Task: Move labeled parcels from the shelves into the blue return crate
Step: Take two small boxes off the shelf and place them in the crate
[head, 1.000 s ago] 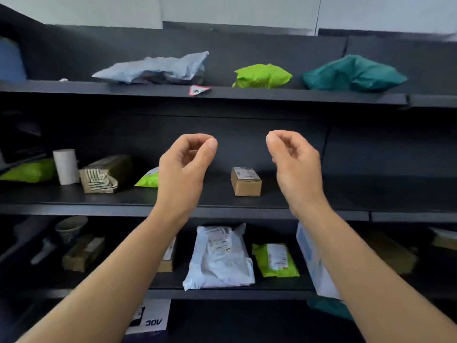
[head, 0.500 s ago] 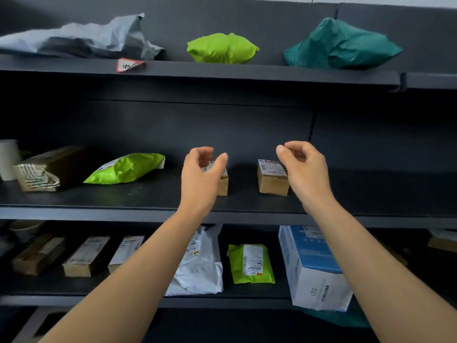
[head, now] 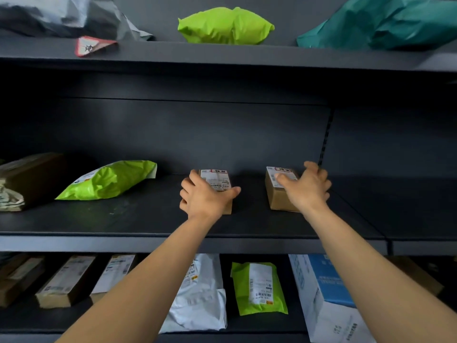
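Note:
Two small brown cardboard boxes with white labels sit on the middle shelf point(head: 148, 219). My left hand point(head: 204, 198) wraps over the left box point(head: 216, 180), thumb on its right side. My right hand point(head: 308, 188) lies on the right box point(head: 278, 194), thumb across the label and fingers around the far right edge. Both boxes rest on the shelf. The blue return crate is out of view.
A lime mailer point(head: 108, 180) and a dark taped parcel point(head: 27, 180) lie left on the same shelf. Above are grey point(head: 61, 13), lime point(head: 225, 26) and teal point(head: 385, 23) bags. Below are several labeled parcels and a blue-white carton point(head: 329, 293).
Both hands have gone from hovering in front of the shelves, fingers curled, to reaching in and closing on the two small boxes. The view has moved closer and to the right.

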